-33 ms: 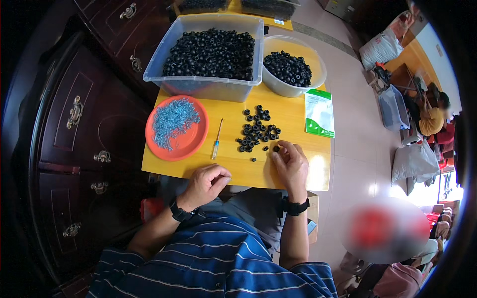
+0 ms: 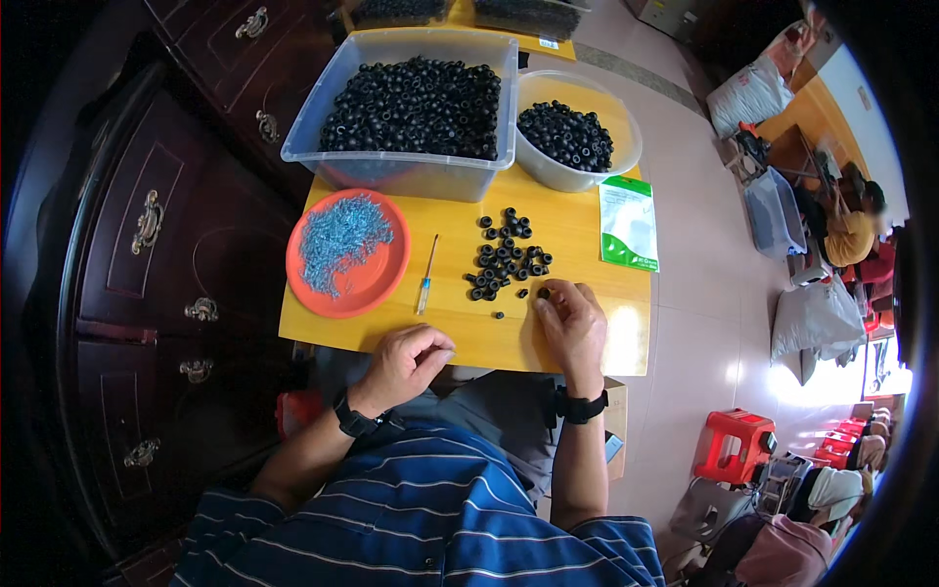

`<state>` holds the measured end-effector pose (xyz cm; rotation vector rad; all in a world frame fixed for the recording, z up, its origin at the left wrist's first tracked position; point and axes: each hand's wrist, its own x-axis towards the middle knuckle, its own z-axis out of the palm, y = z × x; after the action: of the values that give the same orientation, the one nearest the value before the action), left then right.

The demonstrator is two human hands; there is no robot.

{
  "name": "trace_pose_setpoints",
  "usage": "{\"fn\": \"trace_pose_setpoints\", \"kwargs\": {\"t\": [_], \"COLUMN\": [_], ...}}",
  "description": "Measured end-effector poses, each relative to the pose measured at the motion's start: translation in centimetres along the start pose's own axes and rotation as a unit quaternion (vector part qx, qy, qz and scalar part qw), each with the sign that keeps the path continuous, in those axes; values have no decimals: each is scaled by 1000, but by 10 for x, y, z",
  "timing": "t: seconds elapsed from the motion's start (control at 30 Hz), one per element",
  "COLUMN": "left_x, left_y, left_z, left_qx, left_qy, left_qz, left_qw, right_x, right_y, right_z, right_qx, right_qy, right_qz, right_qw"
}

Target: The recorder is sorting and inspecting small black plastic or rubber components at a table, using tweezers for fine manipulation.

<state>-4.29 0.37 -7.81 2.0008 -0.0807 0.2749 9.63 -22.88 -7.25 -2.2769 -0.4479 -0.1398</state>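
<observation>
My right hand (image 2: 572, 328) rests on the yellow table (image 2: 450, 328), its thumb and forefinger pinched on a small black ring (image 2: 543, 293). Just beyond it lies a loose pile of black rings (image 2: 504, 259). My left hand (image 2: 406, 362) sits at the table's near edge with its fingers curled in; nothing shows inside it. A thin screwdriver with a blue handle (image 2: 427, 274) lies between the pile and an orange plate (image 2: 386, 279) of small bluish metal pieces.
A clear bin (image 2: 391, 174) and a white bowl (image 2: 562, 176), both full of black rings, stand at the table's far edge. A green and white pouch (image 2: 628, 223) lies at the right. Dark wooden cabinet (image 2: 147, 245) on the left; red stools (image 2: 738, 440), bags and other people on the right.
</observation>
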Motion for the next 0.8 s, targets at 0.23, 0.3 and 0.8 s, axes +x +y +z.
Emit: {"fn": "trace_pose_setpoints", "kwargs": {"t": [0.23,0.3,0.8], "left_x": [1,-2,20], "left_y": [8,7,47], "left_z": [-3,-3,-5], "left_qx": [12,6,-32], "left_qy": [-9,-8,6], "left_qz": [-18,-24,16], "left_qw": [1000,1000,999], "right_x": [-6,-13,-55], "right_y": [6,5,-38], "right_z": [1,0,15], "right_qx": [37,97,308], "right_qy": [13,5,-103], "right_qz": [13,50,28], "right_qw": [999,994,946]}}
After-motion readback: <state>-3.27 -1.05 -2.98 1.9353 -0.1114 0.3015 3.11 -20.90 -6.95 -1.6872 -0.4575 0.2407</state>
